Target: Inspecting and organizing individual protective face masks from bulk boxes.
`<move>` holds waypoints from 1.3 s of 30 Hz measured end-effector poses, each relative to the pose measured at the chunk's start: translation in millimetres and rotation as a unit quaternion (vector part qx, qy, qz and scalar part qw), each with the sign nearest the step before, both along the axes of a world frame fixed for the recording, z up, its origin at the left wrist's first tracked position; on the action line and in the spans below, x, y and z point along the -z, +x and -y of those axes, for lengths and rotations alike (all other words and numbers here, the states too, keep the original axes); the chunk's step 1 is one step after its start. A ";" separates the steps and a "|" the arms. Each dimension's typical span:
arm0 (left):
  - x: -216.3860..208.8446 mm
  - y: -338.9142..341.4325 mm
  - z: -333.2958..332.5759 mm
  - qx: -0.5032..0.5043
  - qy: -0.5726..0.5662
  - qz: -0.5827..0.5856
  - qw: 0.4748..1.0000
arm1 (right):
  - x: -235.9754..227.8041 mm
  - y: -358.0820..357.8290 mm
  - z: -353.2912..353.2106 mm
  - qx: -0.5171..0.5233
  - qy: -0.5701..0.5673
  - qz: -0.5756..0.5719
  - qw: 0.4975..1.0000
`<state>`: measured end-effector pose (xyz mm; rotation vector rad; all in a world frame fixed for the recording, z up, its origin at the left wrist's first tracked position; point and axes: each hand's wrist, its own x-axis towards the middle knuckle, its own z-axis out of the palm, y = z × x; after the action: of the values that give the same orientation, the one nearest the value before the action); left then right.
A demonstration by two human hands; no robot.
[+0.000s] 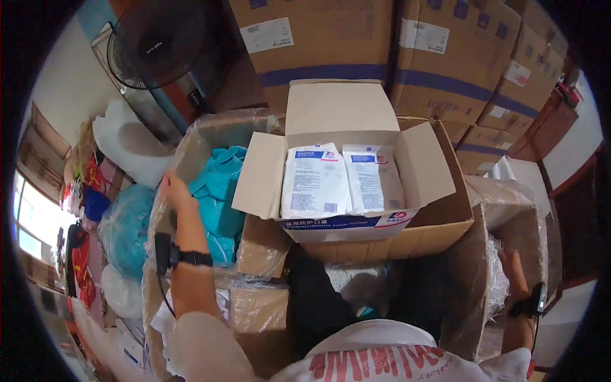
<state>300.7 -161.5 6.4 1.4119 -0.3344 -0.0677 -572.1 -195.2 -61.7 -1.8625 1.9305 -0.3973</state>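
Observation:
In front of me a white carton point(344, 228) with a blue front band stands with its flaps folded out. Two stacks of white packets show inside it, a left packet point(315, 181) and a right packet point(373, 178). My left hand point(176, 193) is over the left wall of a big cardboard box, beside teal packages point(219, 184); its fingers are too small and blurred to read. Down inside the right-hand box my right hand point(512, 267) is beside a bundle in transparent plastic point(497, 280). How its fingers are set is unclear.
Under the white carton sits a larger open brown box point(455, 181). The right box point(480, 219) has tall plastic-covered walls. Tall cartons point(318, 48) are stacked behind. A black fan point(153, 51) stands at the back left, and teal-filled bags point(127, 223) lie left of the left box.

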 end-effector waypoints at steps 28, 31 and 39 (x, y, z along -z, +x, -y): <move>-34.8 -275.4 43.2 0.275 0.484 0.432 0.710 | -139.9 394.1 82.4 -0.236 -0.047 0.049 0.969; -32.3 -276.5 55.3 0.314 0.486 0.352 0.735 | -141.7 407.3 71.1 -0.273 -0.031 0.103 0.956; 5.5 -243.8 86.4 0.425 0.266 0.073 0.862 | -114.7 441.7 35.5 -0.342 -0.017 0.123 0.931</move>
<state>57.0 -247.9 0.9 1.7147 -1.1196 -0.8354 -130.4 -230.7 53.0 -2.2291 1.0233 -0.4052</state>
